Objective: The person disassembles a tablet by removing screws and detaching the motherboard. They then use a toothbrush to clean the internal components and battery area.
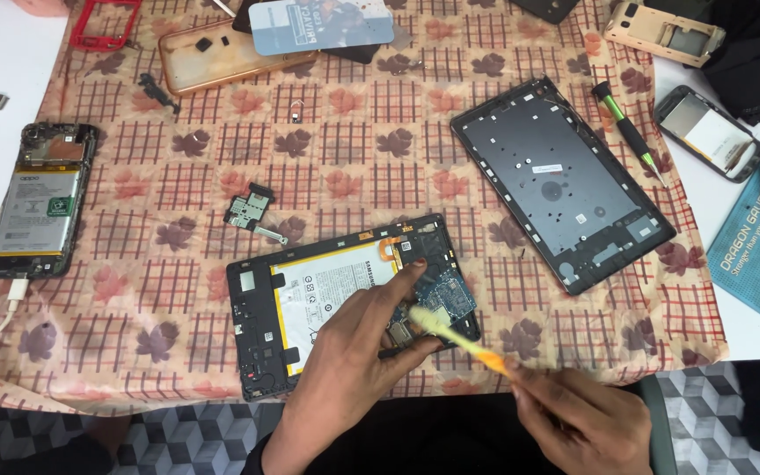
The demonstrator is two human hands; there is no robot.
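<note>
Mostly checked tablecloth (178, 185) – white table (10, 79) beneath.

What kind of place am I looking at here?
Probably a phone and tablet repair bench. An opened tablet with its battery bare lies on a patterned tablecloth; its removed back cover, a green-handled screwdriver and an opened phone on a charging cable lie around it.

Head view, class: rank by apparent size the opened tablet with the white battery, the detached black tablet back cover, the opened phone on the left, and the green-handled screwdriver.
1-2. Opened tablet with the white battery and detached black tablet back cover: look alike, unranked.
3. Opened phone on the left.
4. Green-handled screwdriver.
</note>
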